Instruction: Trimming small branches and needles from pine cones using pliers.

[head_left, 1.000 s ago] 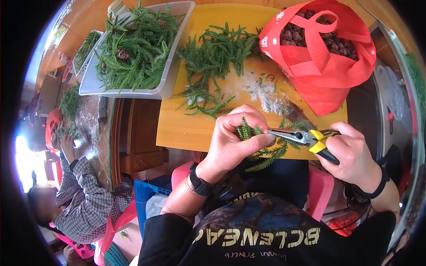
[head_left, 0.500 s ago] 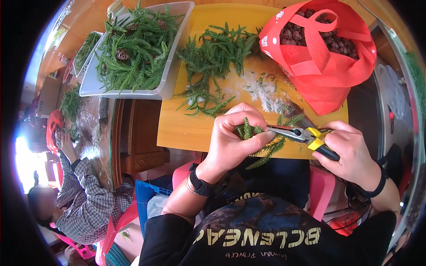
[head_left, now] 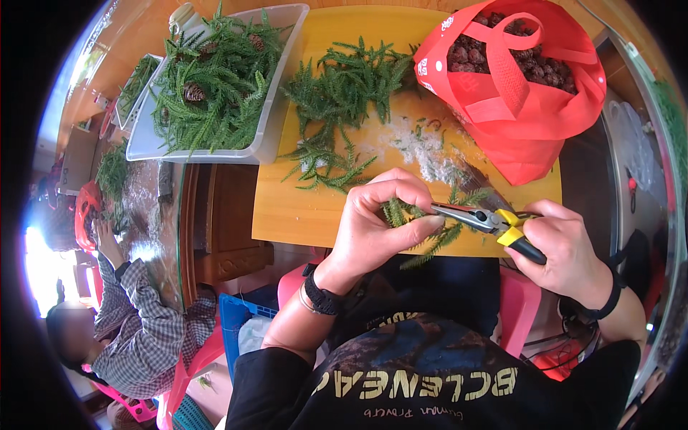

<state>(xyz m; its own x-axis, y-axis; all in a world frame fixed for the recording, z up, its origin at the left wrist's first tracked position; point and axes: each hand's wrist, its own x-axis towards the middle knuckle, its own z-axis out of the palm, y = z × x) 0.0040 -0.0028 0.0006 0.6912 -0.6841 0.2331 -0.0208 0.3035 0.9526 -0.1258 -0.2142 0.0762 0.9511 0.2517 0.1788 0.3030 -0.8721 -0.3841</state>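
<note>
My left hand (head_left: 387,218) pinches a green artificial pine sprig (head_left: 438,244) just in front of the table's near edge. Several of its needled branches stick out past my thumb and fingers. My right hand (head_left: 566,244) is closed round the yellow-and-black handles of long-nose pliers (head_left: 494,221). Their metal jaws point left and meet the sprig at my left fingertips; what lies between the jaws is too small to make out. Beyond my hands, a loose pile of green sprigs (head_left: 351,82) lies on the yellow table (head_left: 308,211).
A clear plastic bin (head_left: 269,143) of greenery and pinecones stands at the far left. At the far right is a red bag (head_left: 530,136) full of pinecones. White crumbs (head_left: 430,154) litter the tabletop. A person in a checked shirt (head_left: 154,337) works at another table on the left.
Both hands and the pliers stay almost in place, with the sprig tilting slightly. The view has shifted a little.
</note>
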